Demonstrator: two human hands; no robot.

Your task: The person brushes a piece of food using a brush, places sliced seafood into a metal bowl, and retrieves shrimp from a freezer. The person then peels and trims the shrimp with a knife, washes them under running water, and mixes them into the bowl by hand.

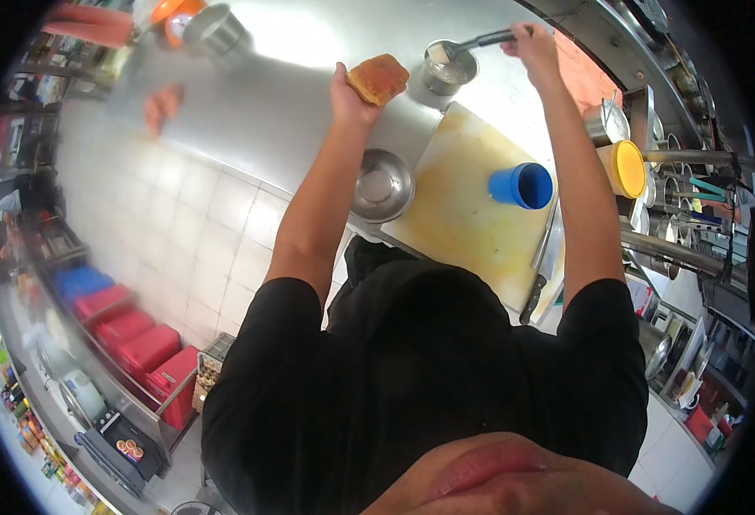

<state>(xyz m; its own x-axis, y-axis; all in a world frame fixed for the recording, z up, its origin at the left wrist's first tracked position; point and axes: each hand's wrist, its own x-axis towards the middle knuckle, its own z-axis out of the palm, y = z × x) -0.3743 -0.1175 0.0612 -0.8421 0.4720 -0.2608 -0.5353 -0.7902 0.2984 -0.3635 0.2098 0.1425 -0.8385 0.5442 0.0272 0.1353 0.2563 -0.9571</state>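
A browned, roughly square piece of bread (381,79) rests on my left hand (350,105), held up over the steel table. With my right hand (535,53) I grip the black handle of a pastry brush (486,39). The brush's pale head reaches into a small round metal pot (451,82), where some whitish content shows. Between my forearms lies a yellow-stained cutting board (446,206). A blue plastic cup (516,185) lies or stands on it, its dark opening facing right.
A metal bowl (383,187) sits at the table's near edge, left of the board. A knife with a black handle (533,299) lies along the board's right side. Another metal pot (214,31) stands far left. A yellow-lidded tub (628,169) is right; red bins (150,350) stand lower left.
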